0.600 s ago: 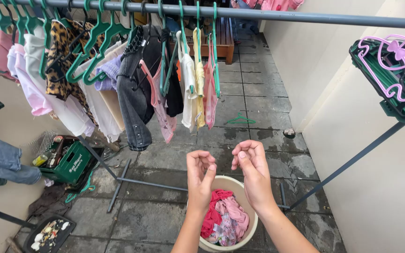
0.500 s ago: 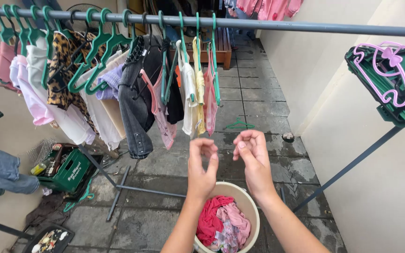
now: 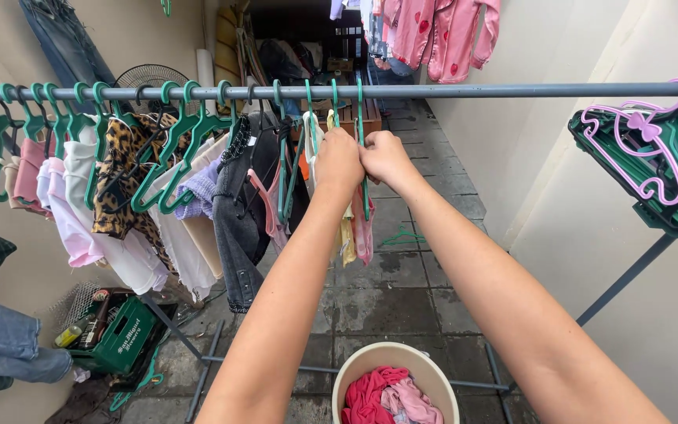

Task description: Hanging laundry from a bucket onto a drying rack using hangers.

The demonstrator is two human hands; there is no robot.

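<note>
walls: plain cream walls (image 3: 606, 235) on the right and the left (image 3: 119, 31).
floor: grey stone tiles (image 3: 402, 298), damp and stained in patches.
furniture: a wooden bench (image 3: 370, 118) far back, a standing fan (image 3: 147, 78) by the left wall.
light: soft daylight, no hard shadows.

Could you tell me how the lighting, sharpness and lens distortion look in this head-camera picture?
In the head view, daylight is soft and even, with no hard shadows or glare; the left hand and right hand at the green hangers are fairly sharp. The grey rail bows slightly, a sign of wide-angle distortion, and the forearms loom large at the bottom edge. The doorway behind is dark, its detail lost.
</note>
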